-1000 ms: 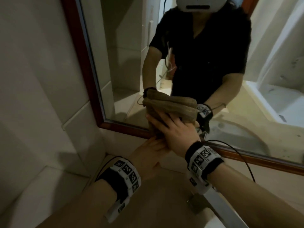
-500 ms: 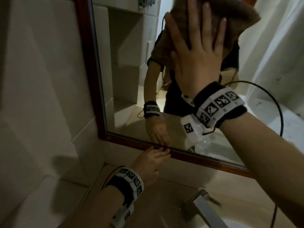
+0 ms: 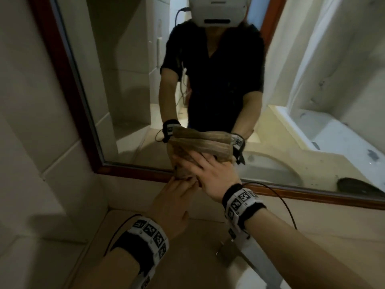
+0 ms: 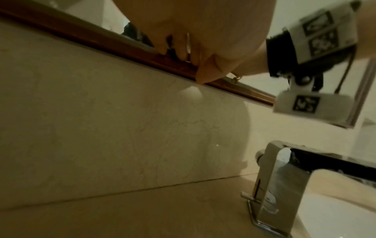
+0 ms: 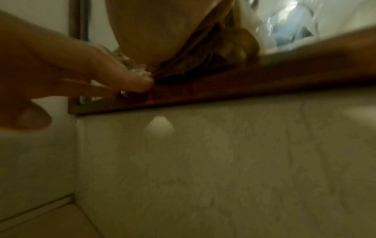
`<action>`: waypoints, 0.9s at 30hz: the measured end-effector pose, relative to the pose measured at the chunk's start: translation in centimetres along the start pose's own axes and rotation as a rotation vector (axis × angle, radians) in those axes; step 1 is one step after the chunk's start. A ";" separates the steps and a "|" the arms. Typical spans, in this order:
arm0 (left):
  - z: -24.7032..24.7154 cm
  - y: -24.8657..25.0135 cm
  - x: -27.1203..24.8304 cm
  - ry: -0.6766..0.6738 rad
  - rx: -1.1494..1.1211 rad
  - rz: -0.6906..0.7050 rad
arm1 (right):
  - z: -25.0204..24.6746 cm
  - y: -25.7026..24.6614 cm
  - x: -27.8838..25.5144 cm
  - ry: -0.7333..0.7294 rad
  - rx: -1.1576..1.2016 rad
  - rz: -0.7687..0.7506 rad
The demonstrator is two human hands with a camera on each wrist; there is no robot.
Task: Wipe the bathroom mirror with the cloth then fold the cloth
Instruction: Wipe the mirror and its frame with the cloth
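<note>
The brown cloth (image 3: 200, 146) is bunched against the lower part of the mirror (image 3: 129, 101), just above its red-brown wooden frame (image 3: 135, 171). My right hand (image 3: 208, 174) presses the cloth flat to the glass with straight fingers. My left hand (image 3: 177, 197) lies below it, straight fingers reaching the frame and the cloth's bottom edge. In the right wrist view the left hand (image 5: 61, 72) points its index finger at the cloth (image 5: 219, 56) where it meets the frame (image 5: 264, 80). The left wrist view shows fingertips (image 4: 179, 51) on the frame (image 4: 91, 37).
A square chrome faucet (image 3: 256, 259) stands on the beige stone counter (image 3: 187, 257) under my right forearm, also visible as the faucet (image 4: 274, 185) in the left wrist view. A tiled wall (image 3: 31, 122) closes the left side. A cable (image 3: 285, 203) hangs from my right wrist band.
My right hand has swept the cloth from high on the mirror down to its bottom edge. My left hand has stayed at the lower frame.
</note>
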State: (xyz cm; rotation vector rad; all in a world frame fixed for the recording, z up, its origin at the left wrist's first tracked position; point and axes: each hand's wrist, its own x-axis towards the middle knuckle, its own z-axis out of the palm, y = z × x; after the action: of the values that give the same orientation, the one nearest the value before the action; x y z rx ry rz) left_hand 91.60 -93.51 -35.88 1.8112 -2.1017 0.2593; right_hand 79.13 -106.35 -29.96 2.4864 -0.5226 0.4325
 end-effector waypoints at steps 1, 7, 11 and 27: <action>-0.6 0.8 0.2 -0.022 0.033 -0.017 | -0.7 0.8 0.1 -0.004 0.007 0.021; -2.1 3.7 2.1 -0.122 0.070 -0.101 | -12.0 9.3 4.0 0.240 -0.059 0.265; -1.2 3.9 2.9 -0.155 0.083 -0.152 | -13.8 11.2 5.1 0.309 -0.076 0.301; 0.5 8.0 4.1 -0.112 0.077 -0.277 | -0.1 8.4 -6.8 0.075 0.107 0.031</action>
State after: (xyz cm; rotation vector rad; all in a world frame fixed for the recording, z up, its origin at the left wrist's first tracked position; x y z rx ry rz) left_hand 83.17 -96.12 -34.12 2.1792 -1.9028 0.1721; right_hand 69.41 -110.89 -28.91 2.5554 -0.5203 0.5772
